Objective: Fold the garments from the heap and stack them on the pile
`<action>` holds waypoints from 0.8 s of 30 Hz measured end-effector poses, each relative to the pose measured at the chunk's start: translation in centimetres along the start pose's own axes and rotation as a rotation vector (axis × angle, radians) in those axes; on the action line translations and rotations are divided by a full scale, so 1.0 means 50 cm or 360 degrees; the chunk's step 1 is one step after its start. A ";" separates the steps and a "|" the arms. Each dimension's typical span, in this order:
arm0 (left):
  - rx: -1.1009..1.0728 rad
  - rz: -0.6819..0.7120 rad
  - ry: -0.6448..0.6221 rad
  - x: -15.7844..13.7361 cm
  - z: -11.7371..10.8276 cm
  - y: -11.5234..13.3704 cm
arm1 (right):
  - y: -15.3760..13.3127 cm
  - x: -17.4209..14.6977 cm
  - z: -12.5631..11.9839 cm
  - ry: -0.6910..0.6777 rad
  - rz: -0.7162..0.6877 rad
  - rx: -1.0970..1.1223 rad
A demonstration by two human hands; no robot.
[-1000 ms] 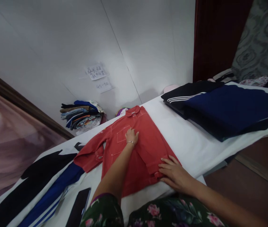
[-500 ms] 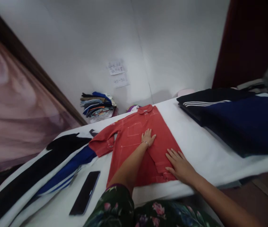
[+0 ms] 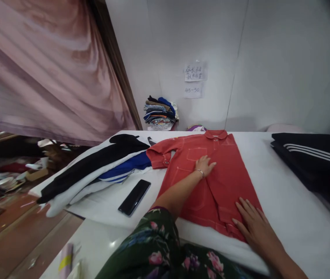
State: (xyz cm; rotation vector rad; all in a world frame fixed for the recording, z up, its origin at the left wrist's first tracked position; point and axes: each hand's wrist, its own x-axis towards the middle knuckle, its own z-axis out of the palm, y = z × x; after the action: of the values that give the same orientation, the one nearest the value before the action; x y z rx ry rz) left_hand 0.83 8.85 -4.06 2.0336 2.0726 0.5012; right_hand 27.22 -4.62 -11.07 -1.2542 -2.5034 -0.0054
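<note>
A red collared shirt (image 3: 194, 190) with pale stitching lies flat on the white-covered table, front up. Its right-hand sleeve is folded in across the body, cuff near the hem, while the other sleeve sticks out to the left. My left hand (image 3: 205, 166), a bracelet at its wrist, presses on the middle of the shirt with fingers spread. Beside the cuff and lower right edge, my right hand (image 3: 253, 224) lies flat with fingers extended. Neither hand grips anything.
A phone (image 3: 135, 197) lies left of the shirt. Black (image 3: 95, 164) and blue garments (image 3: 126, 166) sprawl on the left. Dark folded clothes with white stripes (image 3: 313, 159) sit at right. Behind are a clothes stack (image 3: 160, 112), paper notes (image 3: 194, 79) on the wall and a pink curtain (image 3: 66, 69).
My view has swung left, so the scene appears shifted right and more floor and clutter show at left. Both hands stay flat at nearly the same places on the shirt.
</note>
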 end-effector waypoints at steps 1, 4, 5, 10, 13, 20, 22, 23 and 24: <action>0.0036 -0.0071 0.0120 -0.004 -0.034 -0.028 | 0.002 -0.001 0.001 0.0003 -0.0016 -0.0014; 0.0221 -0.0422 0.0577 -0.041 -0.151 -0.139 | 0.006 -0.003 0.002 0.0008 -0.0040 -0.0037; 0.0268 -0.0575 0.0722 -0.061 -0.188 -0.179 | 0.006 -0.003 0.003 0.0009 -0.0042 -0.0038; 0.0253 -0.1176 0.0856 -0.165 -0.280 -0.324 | 0.007 -0.005 0.006 0.0020 -0.0010 -0.0029; 0.0186 -0.1265 0.0561 -0.190 -0.279 -0.355 | 0.007 -0.005 0.005 -0.0003 0.0013 -0.0029; 0.0198 -0.1254 0.0535 -0.174 -0.263 -0.352 | 0.010 -0.003 0.005 -0.0021 0.0027 -0.0016; 0.0224 -0.1295 0.0677 -0.175 -0.259 -0.346 | 0.011 -0.004 0.005 -0.0013 0.0031 -0.0021; 0.0220 -0.1318 0.0729 -0.177 -0.258 -0.344 | 0.011 -0.004 0.005 -0.0009 0.0029 -0.0026; 0.0202 -0.1337 0.0757 -0.179 -0.258 -0.343 | 0.011 -0.004 0.004 -0.0006 0.0024 -0.0032</action>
State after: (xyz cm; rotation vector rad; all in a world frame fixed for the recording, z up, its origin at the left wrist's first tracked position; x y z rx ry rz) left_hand -19.51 -1.39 0.63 0.9454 3.0088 0.7276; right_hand 27.68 -4.42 -11.40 -1.2818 -2.5029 -0.0250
